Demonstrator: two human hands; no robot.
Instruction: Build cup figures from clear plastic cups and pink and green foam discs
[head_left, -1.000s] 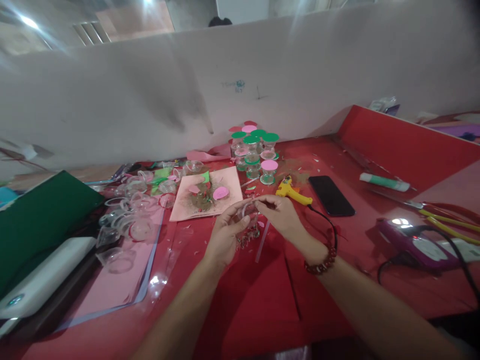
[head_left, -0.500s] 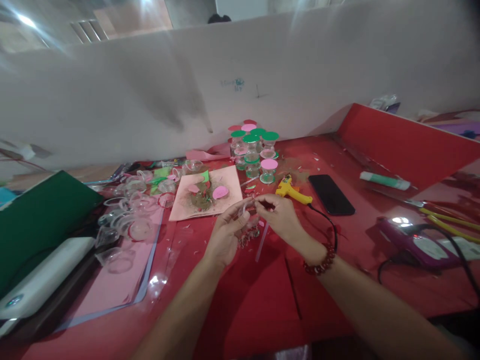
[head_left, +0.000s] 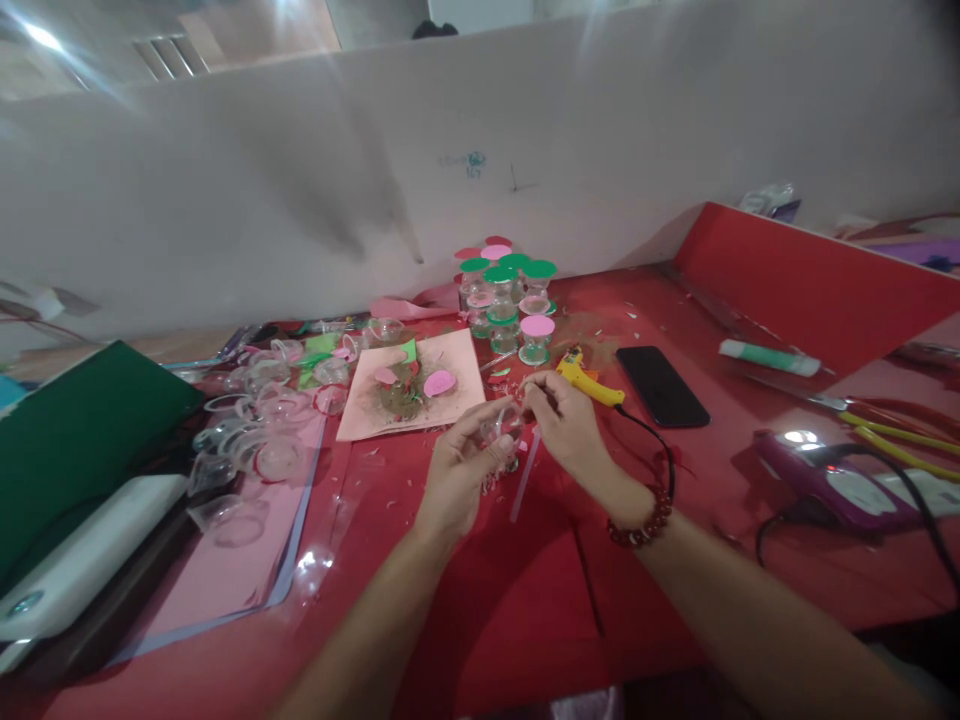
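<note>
In my left hand (head_left: 466,455) I hold a small clear plastic cup (head_left: 510,420), fingers and thumb closed around its side. My right hand (head_left: 562,415) is beside the cup's rim with its fingertips pinched together; what sits between them is too small to make out. A red bead bracelet (head_left: 640,525) circles my right wrist. Under the hands a clear glue stick (head_left: 526,475) lies on the red table. Just beyond my right hand rests a yellow glue gun (head_left: 589,380).
Joined cups with green and pink discs (head_left: 536,328) stand by the wall. A sand-strewn pink sheet (head_left: 457,358) lies left of them. Loose clear cups (head_left: 277,455) crowd the left. A black phone (head_left: 662,385), pliers (head_left: 892,430) and purple power strip (head_left: 847,495) are right.
My right fingertips have shifted slightly right, away from the cup, which now shows more of its opening. The left hand still holds the cup.
</note>
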